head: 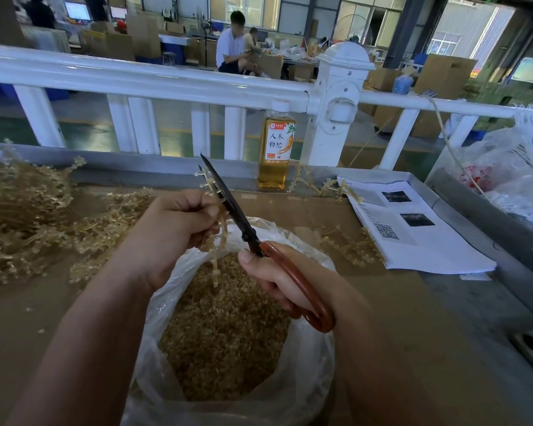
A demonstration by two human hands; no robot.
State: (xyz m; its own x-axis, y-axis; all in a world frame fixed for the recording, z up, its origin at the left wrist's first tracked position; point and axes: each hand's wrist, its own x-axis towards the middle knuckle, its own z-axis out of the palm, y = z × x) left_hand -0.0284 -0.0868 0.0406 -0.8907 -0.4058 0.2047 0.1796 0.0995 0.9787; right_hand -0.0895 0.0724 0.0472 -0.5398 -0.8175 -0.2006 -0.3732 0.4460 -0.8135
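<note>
- We are in the middle of the trimming step: our left hand (179, 224) is curled tight around a pale, branched plastic strand (221, 238) and holds it over the open mouth of the clear bag (311, 364)
- Our right hand (279, 279) is wrapped through the reddish handles of the scissors (228, 202), with the thumb laid on top
- The dark blades point up and away from us, stand nearly together, and cross the strand just beside our left fingers
- The strand's upper end pokes out beside the blades, and its lower end dangles above the heap of cut bits (225, 330) that fills the bag
- We judge that this snip is meant to clip small pieces off the strand so they drop into the bag; we cannot tell whether the blades have bitten through
- The next move, as we see it, calls for easing the blades apart, feeding the strand up with the left fingers, and keeping the cut over the bag so nothing scatters onto the surface (397, 302)
- A big tangle of uncut strands (25, 210) lies at our left, so much of the work looks undone; a bottle (276, 149) and a stack of papers (413, 235) sit further off
</note>
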